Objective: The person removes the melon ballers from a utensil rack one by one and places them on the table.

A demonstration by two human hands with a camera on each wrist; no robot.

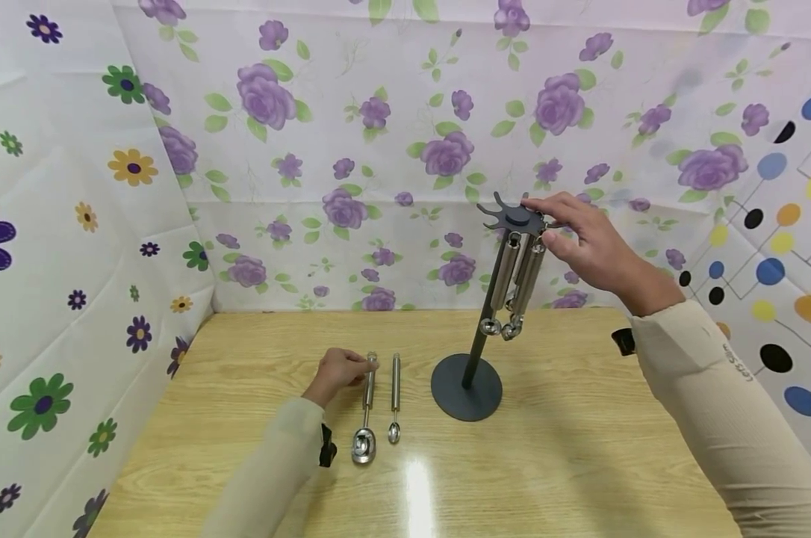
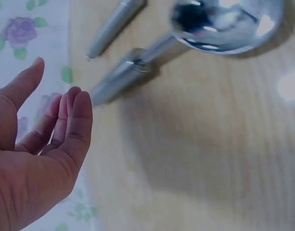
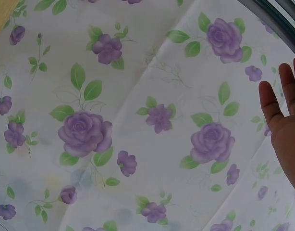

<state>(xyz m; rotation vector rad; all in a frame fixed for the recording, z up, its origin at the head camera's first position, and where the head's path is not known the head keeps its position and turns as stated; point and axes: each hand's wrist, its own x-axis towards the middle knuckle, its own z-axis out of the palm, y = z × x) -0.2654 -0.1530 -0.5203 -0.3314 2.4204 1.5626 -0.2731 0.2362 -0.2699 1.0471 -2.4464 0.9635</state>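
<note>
On the table lies a large metal scoop (image 1: pixel 364 446), its bowl toward the person. My left hand (image 1: pixel 341 370) is at its handle end; in the left wrist view the left hand (image 2: pixel 46 144) has thumb and fingers apart beside the scoop handle (image 2: pixel 118 82). A smaller metal scoop (image 1: pixel 395 396) lies parallel on the right. My right hand (image 1: pixel 590 243) reaches over the hooked top of a dark stand (image 1: pixel 518 217), fingertips at its edge, thumb beside hanging metal utensils (image 1: pixel 526 276). The right wrist view shows the right hand (image 3: pixel 287 120) only partly, fingers fairly straight.
The stand's round base (image 1: pixel 466 403) rests on the wooden table (image 1: pixel 553 463). Several free hooks point left and back on its top. Behind the table hangs a flowered cloth (image 1: pixel 378 149); patterned cloths also border both sides.
</note>
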